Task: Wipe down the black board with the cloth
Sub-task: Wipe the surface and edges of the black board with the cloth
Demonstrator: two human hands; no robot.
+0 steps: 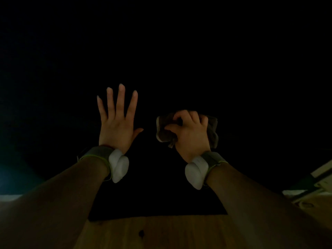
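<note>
The black board fills almost the whole view, dark and featureless. Its near edge runs left to right just above a strip of wooden surface at the bottom of the picture. Both arms reach forward over that edge, so the board lies ahead of and around both hands.

The right hand has its fingers and thumb curled round a bunched grey-brown cloth. Folds of it stick out to the left of the knuckles and hang past the wrist on the right. The left hand holds nothing: its fingers are straight and spread, palm toward the board, level with and a little to the left of the cloth. The two hands are near each other but apart.

In the dim light it cannot be told whether the cloth or the left palm presses on the board or hovers just off it. Each wrist carries a band with a white pod on it.

The cloth sits low and slightly right of the board's middle, so far more unwiped-looking surface seems to lie above and to both sides than below. The right hand is the one placed to wipe. A stroke could go up away from the near edge or sideways along it, and the left hand would probably steady the board. No streaks or marks show how much is done.
</note>
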